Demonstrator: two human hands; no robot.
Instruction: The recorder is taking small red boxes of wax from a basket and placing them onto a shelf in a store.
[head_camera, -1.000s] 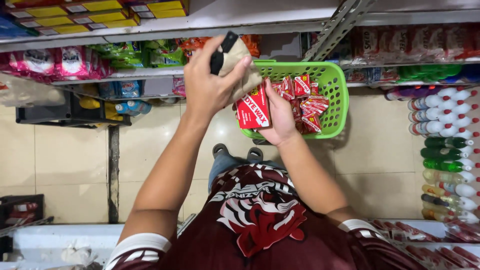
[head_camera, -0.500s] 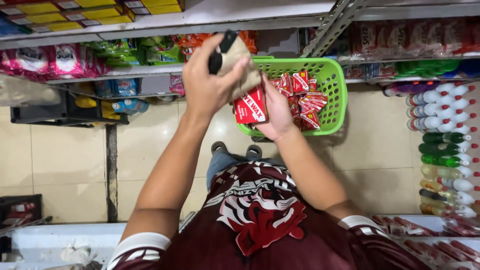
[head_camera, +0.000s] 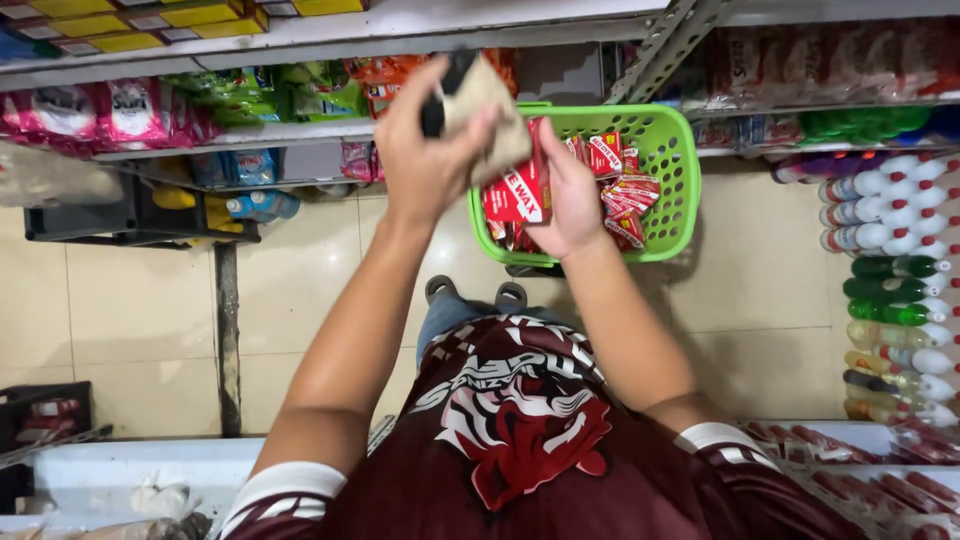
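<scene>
Nearest the camera: maroon shirt (head_camera: 520, 440) with a white and red print, white-banded sleeves, both forearms raised away from the body.

Left hand (head_camera: 425, 165): fingers closed around a tan cloth or brush (head_camera: 490, 115) with a dark handle end (head_camera: 445, 85) sticking out above the thumb. Which of the two it is cannot be told. Compared with a second ago, this hand sits slightly higher and closer to the lens, its hold unchanged.

Right hand (head_camera: 575, 200): closed on a flat red packet (head_camera: 520, 190), held upright just right of the left grip and touching the cloth's lower edge. The packet is at the near left rim of the green basket (head_camera: 660, 245), partly over the rim. It has kept that place across the last second. Judgement: the wiping or dusting of this one packet is ongoing, not finished, since neither hold has loosened.

Beyond the right grip: more red packets (head_camera: 625, 185) lie loose inside the basket, which rests on the tiled floor (head_camera: 130, 300).

Farther out: shelves (head_camera: 300, 130) behind the left grip carry pink and green bags; to the right of the right grip, rows of bottles (head_camera: 890, 300) with white caps.
</scene>
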